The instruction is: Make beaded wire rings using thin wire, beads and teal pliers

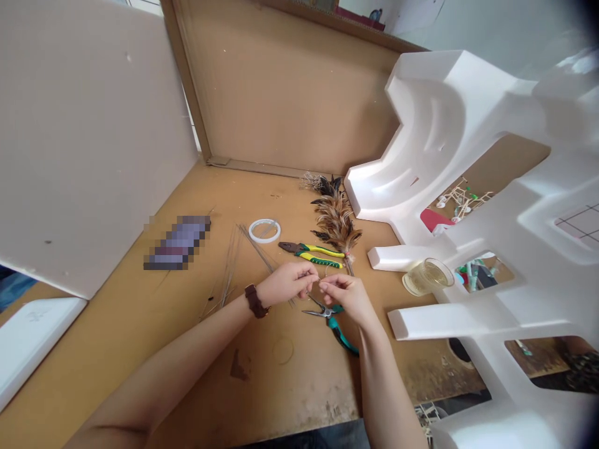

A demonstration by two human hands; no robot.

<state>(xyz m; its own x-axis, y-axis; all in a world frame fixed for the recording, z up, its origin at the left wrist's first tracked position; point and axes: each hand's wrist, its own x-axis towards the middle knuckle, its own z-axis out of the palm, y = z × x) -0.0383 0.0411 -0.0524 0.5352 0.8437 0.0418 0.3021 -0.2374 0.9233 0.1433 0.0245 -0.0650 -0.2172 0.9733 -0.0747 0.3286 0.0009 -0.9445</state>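
Observation:
My left hand (291, 282), with a brown watch strap (256, 302) at the wrist, is pinched closed near the table's middle. Almost fingertip to fingertip with it, my right hand (344, 295) is pinched too. What they hold is too small to make out; a thin curved strand shows just above the fingers. Beyond the hands lie yellow-green pliers (311, 252). Long-nose pliers with teal handles (340, 330) lie below and partly behind my right hand. Thin metal wires (230, 265) are spread left of my hands, and a white ring (253, 231) lies past them.
A bundle of brown feathers (336, 218) lies at the back. Large white foam pieces (435, 125) stand on the right, with a glass of yellowish liquid (428, 277) among them. A pixelated flat object (180, 243) is at left. Cardboard (290, 87) and a white panel (88, 125) wall the table.

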